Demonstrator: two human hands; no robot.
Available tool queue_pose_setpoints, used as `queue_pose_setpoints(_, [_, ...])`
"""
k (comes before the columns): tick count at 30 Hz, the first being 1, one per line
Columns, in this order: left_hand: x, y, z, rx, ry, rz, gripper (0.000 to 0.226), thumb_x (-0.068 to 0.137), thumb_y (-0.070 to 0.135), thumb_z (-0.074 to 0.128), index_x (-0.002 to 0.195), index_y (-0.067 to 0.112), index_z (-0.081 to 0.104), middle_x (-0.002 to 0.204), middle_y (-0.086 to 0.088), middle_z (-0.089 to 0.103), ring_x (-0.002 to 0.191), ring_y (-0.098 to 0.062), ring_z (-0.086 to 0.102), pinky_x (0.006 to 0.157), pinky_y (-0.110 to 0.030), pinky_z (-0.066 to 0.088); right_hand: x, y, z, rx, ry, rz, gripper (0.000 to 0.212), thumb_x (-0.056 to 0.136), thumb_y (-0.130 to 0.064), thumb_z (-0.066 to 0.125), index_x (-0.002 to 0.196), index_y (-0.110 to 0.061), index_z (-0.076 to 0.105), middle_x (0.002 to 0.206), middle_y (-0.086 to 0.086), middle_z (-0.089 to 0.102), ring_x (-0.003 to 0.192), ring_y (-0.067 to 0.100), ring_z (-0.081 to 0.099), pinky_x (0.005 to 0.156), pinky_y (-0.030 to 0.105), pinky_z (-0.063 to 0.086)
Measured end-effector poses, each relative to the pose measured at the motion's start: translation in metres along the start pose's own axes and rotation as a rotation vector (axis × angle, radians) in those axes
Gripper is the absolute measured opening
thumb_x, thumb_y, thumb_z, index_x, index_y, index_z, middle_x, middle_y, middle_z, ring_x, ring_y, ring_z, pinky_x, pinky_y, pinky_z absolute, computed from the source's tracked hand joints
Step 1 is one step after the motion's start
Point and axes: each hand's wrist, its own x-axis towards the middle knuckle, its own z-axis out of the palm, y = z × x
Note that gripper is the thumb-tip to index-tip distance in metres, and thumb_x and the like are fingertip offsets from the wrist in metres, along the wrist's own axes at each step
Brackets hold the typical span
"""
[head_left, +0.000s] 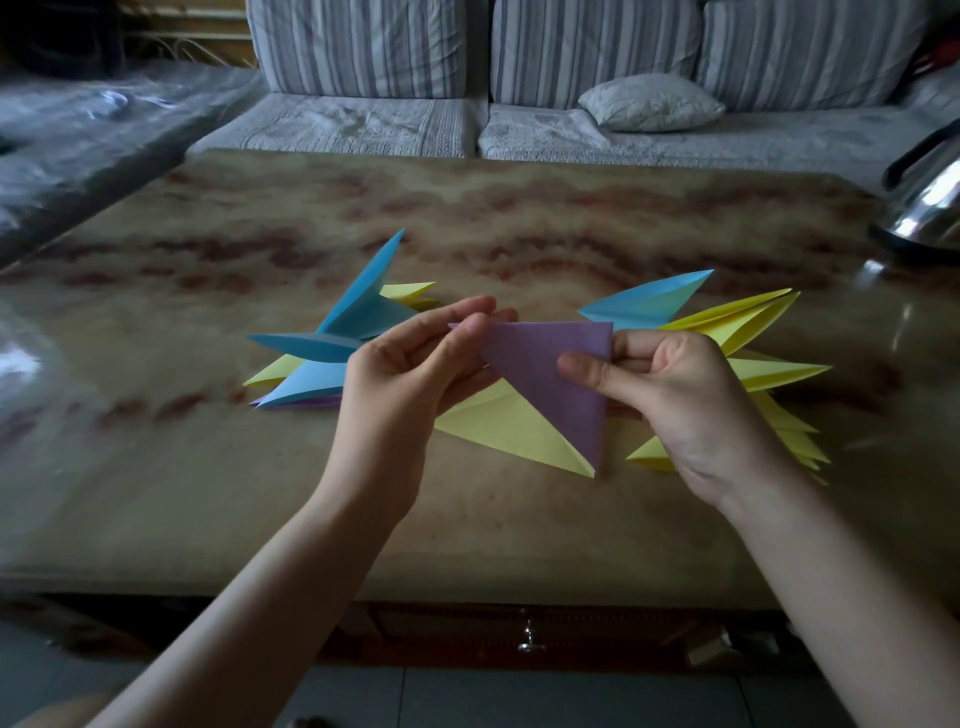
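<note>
Left hand (415, 374) and right hand (691, 400) each pinch the purple folded paper (530, 358) between them.

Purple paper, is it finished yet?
Not yet. Folded blue and yellow pieces already lie in a left pile and a right pile. The left hand and right hand pinch the purple paper above a yellow piece. The loose pieces likely still need joining.
</note>
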Motion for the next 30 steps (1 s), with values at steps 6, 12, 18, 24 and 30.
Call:
queue_pose_setpoints(6, [0.0,-0.001,0.0,-0.003,0.041,0.028,0.023,0.075,0.016,0.062,0.096,0.009,0.07,0.094,-0.008,0.074,0.091,-0.016,0.07,0.075,-0.022,0.055,-0.001,0.0,0.0,0.044,0.001,0.001,0.029,0.061,-0.029,0.073,0.086,-0.014,0.073,0.084,0.003,0.076,0.077,0.017,0.072,0.075,0.03,0.057])
queue_pose_setpoints(12, [-0.005,-0.002,0.004,0.036,0.078,0.073,0.019,0.082,0.01,0.06,0.099,0.007,0.069,0.094,-0.006,0.074,0.089,-0.012,0.069,0.072,-0.02,0.054,0.0,-0.001,0.003,0.217,0.125,-0.028,0.017,0.073,-0.019,0.069,0.088,-0.013,0.073,0.08,0.001,0.075,0.07,0.011,0.069,0.058,0.019,0.053])
queue_pose_setpoints(18, [-0.003,0.0,0.0,0.198,0.072,0.033,0.014,0.084,0.01,0.062,0.095,0.014,0.071,0.083,0.001,0.075,0.078,-0.009,0.069,0.067,-0.018,0.054,0.0,-0.003,0.001,0.172,0.143,-0.094,0.01,0.082,-0.007,0.066,0.083,-0.014,0.073,0.068,-0.004,0.072,0.059,0.006,0.062,0.052,0.016,0.047])
queue_pose_setpoints(24, [0.0,0.004,-0.003,0.502,-0.035,0.072,0.019,0.064,0.03,0.071,0.082,0.025,0.073,0.073,0.008,0.074,0.069,-0.002,0.068,0.063,-0.013,0.052,-0.003,-0.003,0.0,-0.039,0.045,-0.206,0.012,0.083,-0.01,0.067,0.076,-0.018,0.074,0.068,-0.006,0.072,0.065,0.004,0.062,0.06,0.016,0.048])
queue_pose_setpoints(30, [-0.002,-0.005,-0.002,0.673,0.015,0.227,0.008,0.073,0.017,0.075,0.077,0.024,0.074,0.071,0.009,0.073,0.065,-0.001,0.065,0.063,-0.013,0.051,-0.005,-0.002,0.004,0.044,0.066,-0.156,0.013,0.073,-0.022,0.072,0.083,-0.015,0.074,0.069,-0.005,0.072,0.065,0.002,0.063,0.06,0.013,0.047])
